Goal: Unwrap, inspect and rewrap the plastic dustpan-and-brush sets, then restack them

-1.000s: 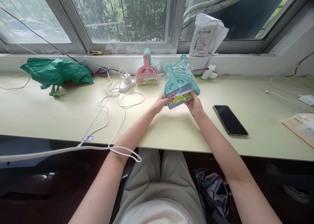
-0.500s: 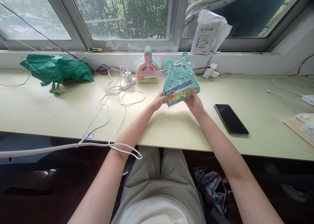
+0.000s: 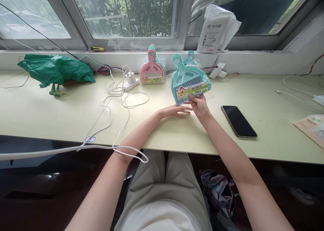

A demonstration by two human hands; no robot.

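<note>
A teal dustpan and brush set in clear wrap, with a printed label across its bristles, is held up over the table, tilted. My right hand grips its lower edge, thumb on the front. Just below and left of it, my left hand is off the set with its fingers stretched out. Behind the held set, the handle of another teal dustpan shows; the rest is mostly hidden. To the left, a pink dustpan and brush set leans near the wall with teal ones behind it.
A black phone lies right of my hands. White cables and a power strip are on the left, beside a green plastic bag. One cable loops over my left forearm. A white package stands on the sill.
My left hand has let go of the teal set and moved down and right below it. My right hand has shifted its grip toward the middle of the lower edge.
</note>
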